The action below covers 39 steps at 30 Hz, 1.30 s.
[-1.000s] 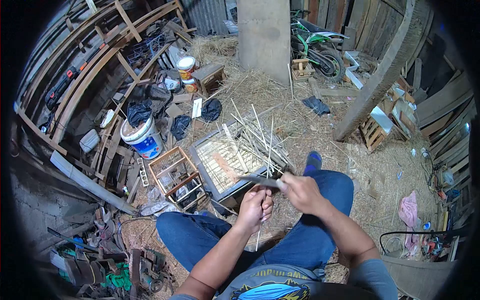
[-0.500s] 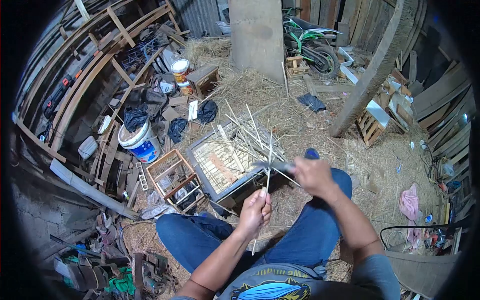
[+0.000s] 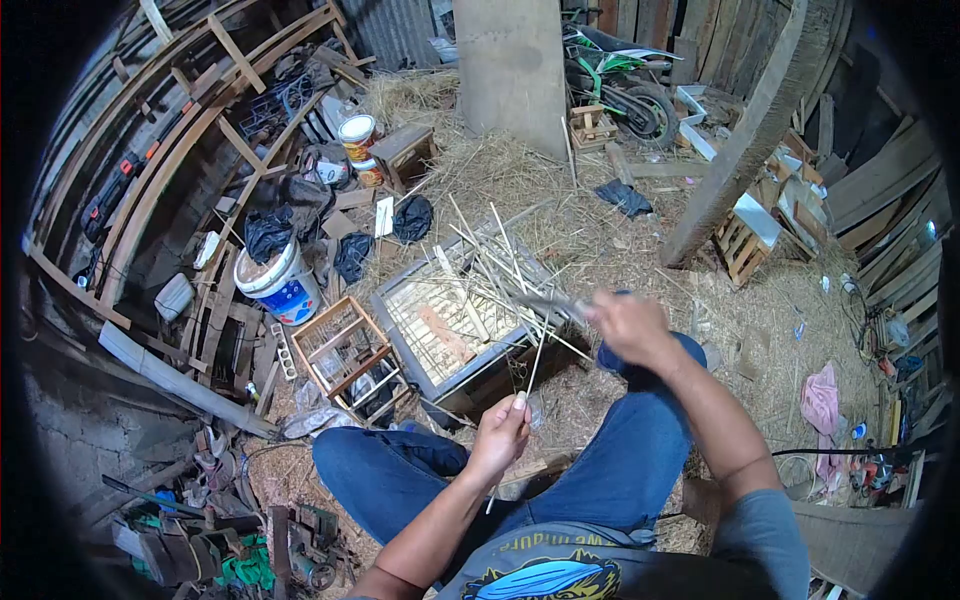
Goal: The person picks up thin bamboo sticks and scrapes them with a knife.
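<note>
Pale thin stick (image 3: 537,365) held in left hand (image 3: 503,432) with fingers closed, blurred knife (image 3: 556,304) gripped in right hand (image 3: 628,326), framed box (image 3: 463,378) just beyond left hand.

**Passable at right, crowded ahead and left**

Hemmed in ahead by the framed box (image 3: 403,347) and loose sticks (image 3: 500,262) jutting past its rim. Blocked at left by the small wooden cage (image 3: 360,372) and, beyond it, the white bucket (image 3: 285,287). Opens out at right over the floor (image 3: 790,300), as far as the slanting post (image 3: 735,140).
</note>
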Motion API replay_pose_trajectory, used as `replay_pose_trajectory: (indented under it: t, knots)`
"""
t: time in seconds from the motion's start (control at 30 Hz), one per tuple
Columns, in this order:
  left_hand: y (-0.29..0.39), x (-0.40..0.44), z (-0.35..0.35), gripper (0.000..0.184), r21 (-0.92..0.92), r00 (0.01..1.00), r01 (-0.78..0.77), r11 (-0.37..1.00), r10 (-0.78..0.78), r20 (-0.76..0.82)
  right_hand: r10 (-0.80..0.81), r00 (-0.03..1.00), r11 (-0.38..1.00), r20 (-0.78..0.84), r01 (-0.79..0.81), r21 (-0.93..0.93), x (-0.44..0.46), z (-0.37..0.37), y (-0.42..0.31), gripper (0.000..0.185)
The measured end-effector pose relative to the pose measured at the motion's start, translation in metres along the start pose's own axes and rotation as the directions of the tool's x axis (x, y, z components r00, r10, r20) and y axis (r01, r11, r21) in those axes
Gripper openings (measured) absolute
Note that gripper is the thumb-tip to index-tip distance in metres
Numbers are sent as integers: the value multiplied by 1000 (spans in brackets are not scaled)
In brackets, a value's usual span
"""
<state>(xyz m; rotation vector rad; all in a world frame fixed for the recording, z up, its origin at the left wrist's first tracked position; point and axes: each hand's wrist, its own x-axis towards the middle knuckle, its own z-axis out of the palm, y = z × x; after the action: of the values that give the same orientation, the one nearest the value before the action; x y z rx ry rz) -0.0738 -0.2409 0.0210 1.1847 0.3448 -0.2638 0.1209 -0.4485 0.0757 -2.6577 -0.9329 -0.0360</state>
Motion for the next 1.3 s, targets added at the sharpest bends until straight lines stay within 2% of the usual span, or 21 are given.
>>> replay_pose_trajectory:
  t: [0.07,0.1,0.17,0.37,0.47,0.5,0.53,0.63,0.67,0.7,0.77,0.8,0.83,0.9,0.97,1.03,1.07,1.1,1.17,1.23,1.3]
  knots:
    - [-1,3,1,36,5,1000,1,1000,-1,-16,-150,988,987,25,149,64,-14,9,-26,38]
    - [1,5,5,36,60,998,-49,997,51,-31,-140,978,984,154,120,135,-18,2,-42,37]
    - [5,4,9,36,115,993,-98,988,104,-47,-216,971,966,98,198,167,-18,11,-46,37]
    - [2,4,0,36,193,986,-140,971,155,-65,-137,990,980,32,131,149,-11,14,-34,36]
    - [4,5,3,38,251,982,-132,959,161,-99,-188,979,974,77,175,147,-23,17,-47,36]
    - [5,5,5,38,304,971,-163,939,207,-117,-226,967,967,119,209,143,-28,17,-52,36]
    - [5,5,6,39,358,958,-192,914,254,-134,-227,971,961,71,212,177,-29,18,-54,33]
    - [11,9,3,39,372,959,-188,909,252,-131,-200,979,965,43,189,181,-23,15,-47,36]
    - [14,9,2,39,300,971,-158,941,203,-124,-192,981,968,36,183,172,-20,18,-43,36]
    - [14,10,0,39,301,971,-159,940,204,-123,-191,981,968,34,183,172,-18,20,-38,36]
    - [10,13,-5,33,182,978,-161,970,181,-100,-134,990,989,37,131,76,-12,21,-29,36]
    - [12,10,-7,33,161,982,-153,975,169,-89,-70,996,996,59,66,53,-9,20,-23,36]
    - [12,8,-7,33,163,982,-152,975,169,-90,-70,996,996,59,67,55,-3,21,-12,36]
    - [8,3,-9,32,119,992,-66,991,78,-102,58,997,998,48,-57,-37,7,21,10,35]
    - [-3,4,-15,32,120,991,-50,991,64,-114,46,999,998,21,-44,-51,6,22,12,35]
    - [-10,11,-18,32,121,991,-36,992,51,-123,66,995,998,71,-65,-9,0,21,-5,37]
    - [-13,12,-18,32,166,989,-57,984,78,-127,-16,1000,997,7,16,77,-8,28,-15,38]
    - [-15,13,-17,32,213,986,-77,974,106,-130,-40,992,995,117,29,97,-12,30,-25,36]
    - [-8,12,-8,33,212,986,-84,974,111,-122,-163,984,980,75,152,126,-20,39,-37,36]
    - [-5,11,-8,33,216,986,-93,972,120,-116,-151,986,978,66,139,152,-15,39,-32,38]
    - [-9,7,-13,34,207,991,-104,973,119,-64,-44,998,996,-34,46,77,-3,40,-9,39]
